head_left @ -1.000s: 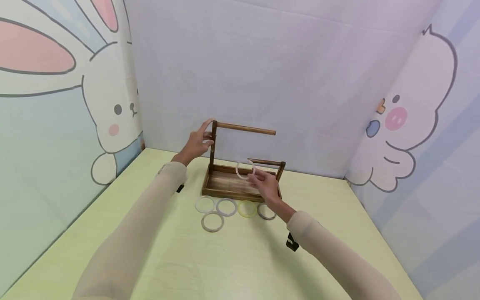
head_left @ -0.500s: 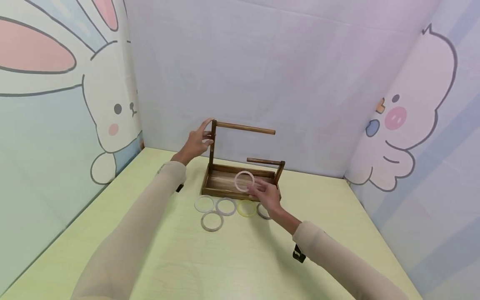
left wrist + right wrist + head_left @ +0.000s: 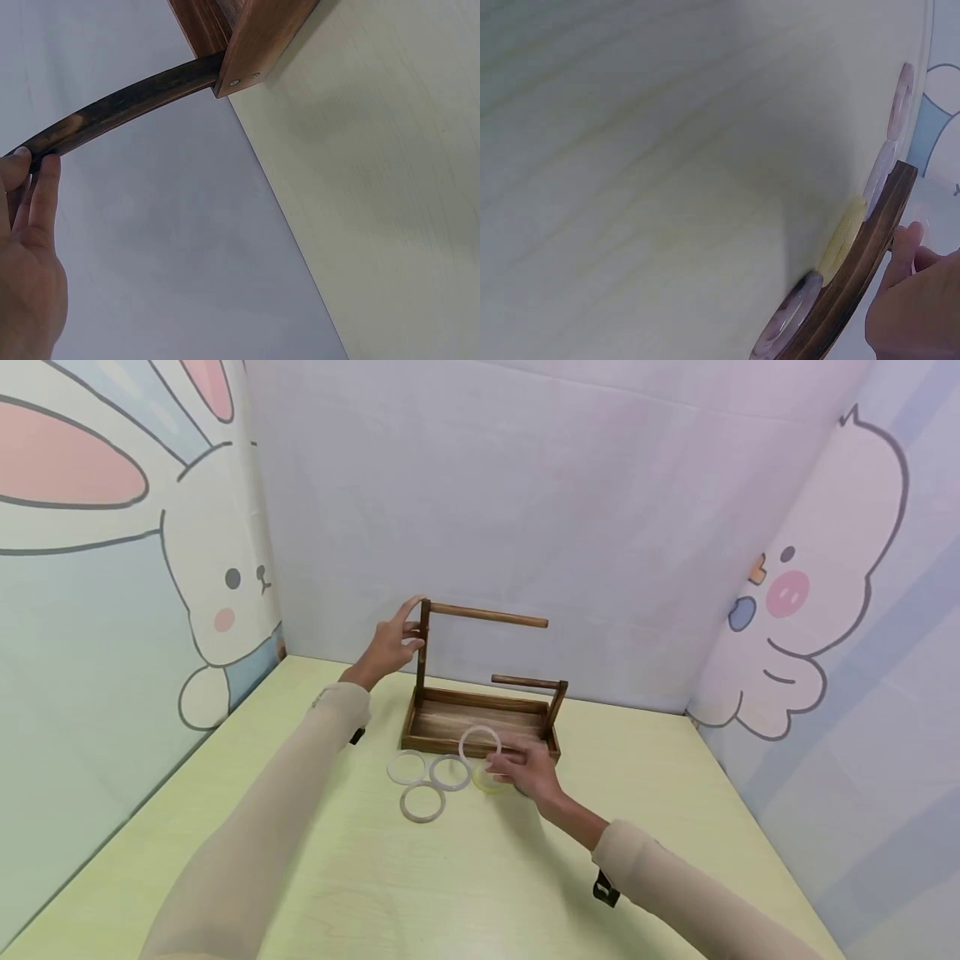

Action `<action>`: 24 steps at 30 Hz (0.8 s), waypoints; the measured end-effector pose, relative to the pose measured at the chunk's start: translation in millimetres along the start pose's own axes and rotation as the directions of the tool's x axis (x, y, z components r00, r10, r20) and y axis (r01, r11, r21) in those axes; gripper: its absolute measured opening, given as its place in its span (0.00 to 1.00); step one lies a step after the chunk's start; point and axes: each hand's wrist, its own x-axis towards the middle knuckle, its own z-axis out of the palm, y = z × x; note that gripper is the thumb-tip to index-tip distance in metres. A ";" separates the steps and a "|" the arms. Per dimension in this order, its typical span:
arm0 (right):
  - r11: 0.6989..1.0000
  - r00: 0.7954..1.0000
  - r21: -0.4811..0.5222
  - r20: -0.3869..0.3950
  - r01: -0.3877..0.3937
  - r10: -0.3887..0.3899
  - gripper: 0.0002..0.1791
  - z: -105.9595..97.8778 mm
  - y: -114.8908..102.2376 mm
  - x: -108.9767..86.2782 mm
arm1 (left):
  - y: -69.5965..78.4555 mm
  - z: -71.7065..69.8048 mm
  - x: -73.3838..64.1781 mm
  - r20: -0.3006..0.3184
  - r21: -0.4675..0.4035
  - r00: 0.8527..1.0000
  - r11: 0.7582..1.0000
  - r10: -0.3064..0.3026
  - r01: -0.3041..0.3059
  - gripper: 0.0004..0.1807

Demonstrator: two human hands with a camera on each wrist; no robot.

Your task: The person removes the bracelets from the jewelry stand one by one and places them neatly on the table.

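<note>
My left hand (image 3: 388,645) holds the tall upright post (image 3: 422,652) of a dark wooden display stand, thumb and fingers on either side of it in the left wrist view. A pale whitish bangle (image 3: 480,728) is pinched by my right hand (image 3: 531,772), raised over the tray's front rim (image 3: 441,746). Below that hand lies a yellow bangle (image 3: 486,790), partly covered. A dark mottled bangle (image 3: 789,319), mostly hidden by the hand in the head view, shows in the right wrist view beside the tray.
A lavender bangle (image 3: 450,789), a clear whitish bangle (image 3: 390,768) and a brownish bangle (image 3: 422,820) lie on the table (image 3: 420,885) before the stand. Two bars reach inward over the tray, a long upper bar (image 3: 491,615) and a shorter lower bar (image 3: 525,681). Fabric walls (image 3: 600,527) enclose the table.
My right hand has drawn the pale bangle down and toward me, from near the lower bar's free end to the tray's front rim. The left hand stays on the post.
</note>
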 end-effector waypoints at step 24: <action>0.995 0.982 -0.028 0.161 -0.100 0.103 0.26 3.9 19.2 -40.5 | -3.0 1.3 2.5 0.001 0.013 1.000 1.000 -0.012 0.012 0.50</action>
